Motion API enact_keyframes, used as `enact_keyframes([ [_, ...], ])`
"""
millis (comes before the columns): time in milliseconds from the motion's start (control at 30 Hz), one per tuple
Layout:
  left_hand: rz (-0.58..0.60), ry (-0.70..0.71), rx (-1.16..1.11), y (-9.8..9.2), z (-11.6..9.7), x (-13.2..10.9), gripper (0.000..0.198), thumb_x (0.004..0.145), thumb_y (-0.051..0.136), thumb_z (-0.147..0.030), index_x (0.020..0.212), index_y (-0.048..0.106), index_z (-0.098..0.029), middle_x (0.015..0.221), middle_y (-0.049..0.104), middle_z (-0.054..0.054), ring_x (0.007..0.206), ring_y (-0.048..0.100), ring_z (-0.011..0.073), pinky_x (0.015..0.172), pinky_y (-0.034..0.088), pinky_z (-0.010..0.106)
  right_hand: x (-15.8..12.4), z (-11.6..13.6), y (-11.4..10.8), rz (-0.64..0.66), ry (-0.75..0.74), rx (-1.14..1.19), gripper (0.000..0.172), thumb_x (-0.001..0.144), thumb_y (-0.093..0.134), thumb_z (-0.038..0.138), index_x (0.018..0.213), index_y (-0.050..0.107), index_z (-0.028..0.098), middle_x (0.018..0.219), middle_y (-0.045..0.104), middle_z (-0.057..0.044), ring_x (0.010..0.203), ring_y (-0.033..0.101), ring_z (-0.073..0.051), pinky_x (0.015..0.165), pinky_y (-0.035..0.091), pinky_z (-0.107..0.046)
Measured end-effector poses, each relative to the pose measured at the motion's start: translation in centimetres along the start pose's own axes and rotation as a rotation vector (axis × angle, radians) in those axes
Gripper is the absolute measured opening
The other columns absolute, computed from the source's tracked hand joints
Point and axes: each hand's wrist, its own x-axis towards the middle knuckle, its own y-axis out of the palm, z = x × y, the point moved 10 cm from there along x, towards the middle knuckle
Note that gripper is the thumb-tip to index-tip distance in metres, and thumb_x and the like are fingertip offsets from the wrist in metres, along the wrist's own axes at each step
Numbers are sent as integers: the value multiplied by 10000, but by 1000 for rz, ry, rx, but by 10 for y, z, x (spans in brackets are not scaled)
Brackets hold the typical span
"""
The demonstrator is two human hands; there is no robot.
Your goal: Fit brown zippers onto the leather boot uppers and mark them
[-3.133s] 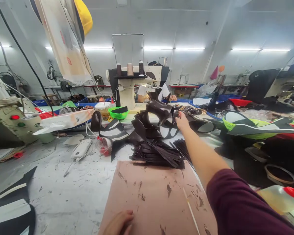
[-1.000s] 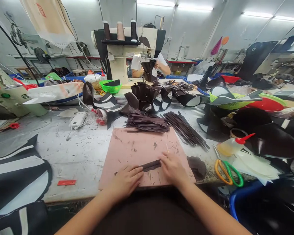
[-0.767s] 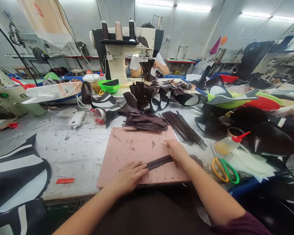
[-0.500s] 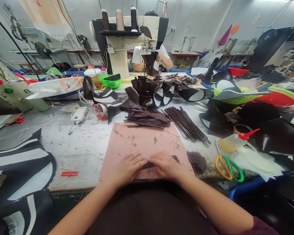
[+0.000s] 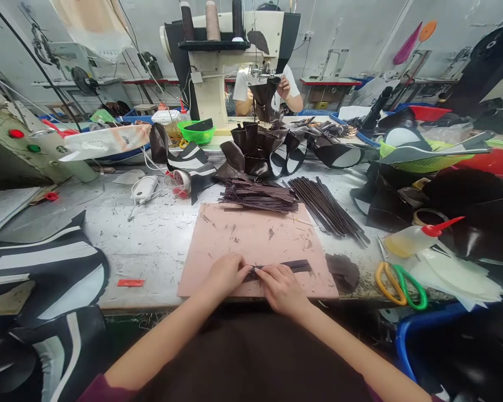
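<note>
A dark brown leather strip (image 5: 288,266) lies along the near edge of a pink work board (image 5: 255,240). My left hand (image 5: 226,273) and my right hand (image 5: 281,289) meet at the strip's left end, fingers pinched on it. Behind the board lies a heap of similar brown strips (image 5: 257,195), and to its right a fan of thin dark strips (image 5: 327,209).
Scissors with green and yellow handles (image 5: 400,282) and a glue bottle with a red nozzle (image 5: 419,237) lie at right. Folded dark leather pieces (image 5: 260,151) stand behind, before a sewing machine (image 5: 230,61) where another person (image 5: 291,100) works. Black-and-white shoe parts (image 5: 42,268) lie at left.
My right hand drew back from the leather pile and both hands came together on one strip on the board. My right hand has slid left along it, uncovering its right part.
</note>
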Motion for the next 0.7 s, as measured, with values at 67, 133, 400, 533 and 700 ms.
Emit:
enact_keyframes([
  [67, 17, -51, -39, -1, 10, 1, 159, 765, 474, -260, 643, 535, -177, 689, 601, 17, 666, 545, 163, 587, 375, 251, -1, 1, 1, 6, -14, -6, 346, 748, 426, 80, 1060, 572, 114, 911, 611, -101, 838, 498, -208, 745, 396, -358],
  [133, 31, -115, -70, -4, 26, -2, 170, 741, 479, -275, 603, 519, -183, 633, 591, 4, 625, 541, 160, 549, 357, 246, -3, 1, 2, 14, -23, -15, 356, 748, 425, 87, 1069, 573, 124, 919, 607, -100, 846, 494, -210, 751, 391, -356],
  [400, 37, -312, -158, -9, 85, -22, 208, 702, 490, -325, 552, 529, -187, 585, 594, -6, 597, 545, 156, 539, 353, 238, -6, 1, 2, 8, -14, -13, 345, 774, 412, 105, 1071, 588, 105, 907, 603, -103, 855, 476, -214, 777, 369, -356],
  [533, 25, -314, -168, -9, 87, -22, 185, 699, 488, -295, 554, 534, -190, 608, 599, -7, 620, 548, 155, 561, 359, 239, -7, 1, 2, 11, -9, -37, 350, 774, 416, 111, 1075, 595, 109, 899, 606, -96, 845, 467, -213, 767, 361, -340],
  [700, 1, -259, -139, -12, 78, -22, 199, 704, 500, -288, 531, 509, -191, 581, 565, -7, 605, 528, 157, 561, 348, 246, -7, 3, -2, -11, -8, -88, 334, 778, 433, 135, 1066, 602, 135, 914, 625, -80, 877, 479, -216, 796, 336, -349],
])
